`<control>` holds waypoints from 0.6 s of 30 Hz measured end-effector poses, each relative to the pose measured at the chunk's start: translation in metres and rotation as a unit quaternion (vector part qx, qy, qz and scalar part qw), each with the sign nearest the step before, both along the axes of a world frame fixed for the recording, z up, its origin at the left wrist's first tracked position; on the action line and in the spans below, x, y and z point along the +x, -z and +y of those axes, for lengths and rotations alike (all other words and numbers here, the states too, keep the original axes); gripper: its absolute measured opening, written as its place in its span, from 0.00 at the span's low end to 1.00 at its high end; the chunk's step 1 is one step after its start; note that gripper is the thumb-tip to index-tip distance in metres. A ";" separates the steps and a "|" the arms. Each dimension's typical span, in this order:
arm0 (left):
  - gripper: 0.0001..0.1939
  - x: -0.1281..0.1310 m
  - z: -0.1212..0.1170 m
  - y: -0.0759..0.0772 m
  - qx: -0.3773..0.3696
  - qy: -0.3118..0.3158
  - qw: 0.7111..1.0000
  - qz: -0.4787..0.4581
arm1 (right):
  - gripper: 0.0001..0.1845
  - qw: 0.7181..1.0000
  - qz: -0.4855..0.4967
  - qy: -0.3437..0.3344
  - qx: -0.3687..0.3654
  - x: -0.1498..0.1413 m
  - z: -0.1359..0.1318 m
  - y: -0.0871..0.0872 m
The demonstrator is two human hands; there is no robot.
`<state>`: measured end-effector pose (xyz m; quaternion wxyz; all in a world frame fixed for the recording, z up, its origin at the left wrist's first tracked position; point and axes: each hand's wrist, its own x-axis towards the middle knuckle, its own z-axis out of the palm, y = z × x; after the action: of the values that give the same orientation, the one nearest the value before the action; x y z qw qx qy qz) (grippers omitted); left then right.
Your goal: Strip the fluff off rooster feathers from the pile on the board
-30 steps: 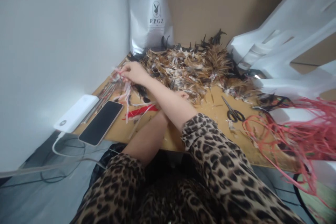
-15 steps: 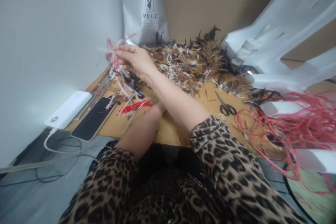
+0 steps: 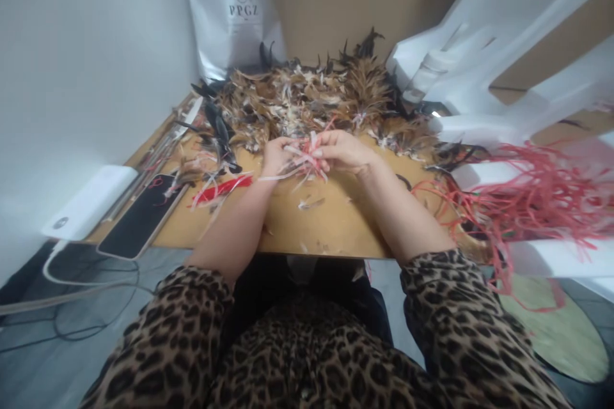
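Note:
A small bundle of pink and white ribbon strips [image 3: 311, 160] is held over the table between my two hands. My left hand [image 3: 277, 156] has its fingers closed on the bundle's left side, and a pale strip trails past its wrist. From the right, my right hand [image 3: 344, 152] pinches the same bundle between thumb and fingers. Just behind both hands lies a wide heap of brown, black and white feathers [image 3: 297, 99]. Red strips [image 3: 223, 189] lie on the table left of my left hand. The scissors are mostly hidden behind my right forearm; part of a black handle [image 3: 403, 181] shows.
A phone [image 3: 141, 217] and a white power bank [image 3: 91, 201] with a cable lie at the left edge of the table [image 3: 330, 223]. Tangled pink strips [image 3: 542, 198] spill over white foam at right. A white bag [image 3: 235, 45] stands at the back.
My right hand has brought the ribbon bundle from the far left to the middle of the table. My left hand, hidden behind the right arm before, now shows and grips the bundle too.

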<state>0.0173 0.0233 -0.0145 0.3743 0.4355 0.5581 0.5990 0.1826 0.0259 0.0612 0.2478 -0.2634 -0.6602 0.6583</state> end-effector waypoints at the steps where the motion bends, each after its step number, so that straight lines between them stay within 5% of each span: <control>1: 0.02 -0.001 0.001 0.002 0.004 -0.005 1.000 0.005 | 0.15 1.000 -0.019 -0.018 -0.008 0.007 0.002 0.008; 5: 0.06 -0.003 0.001 0.006 0.007 -0.003 1.000 0.024 | 0.11 0.989 -0.118 -0.090 -0.020 0.017 0.008 0.025; 10: 0.06 0.001 -0.005 -0.003 0.017 -0.004 1.000 0.019 | 0.07 0.970 -0.202 -0.127 0.034 0.011 0.004 0.025; 18: 0.11 0.005 -0.018 -0.017 0.025 0.059 0.997 0.043 | 0.15 0.995 -0.088 -0.041 0.037 0.017 0.008 0.022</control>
<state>0.0222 0.0054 0.0026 0.3732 0.5021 0.5322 0.5704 0.1993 0.0340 0.0389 0.1713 -0.2841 -0.7138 0.6168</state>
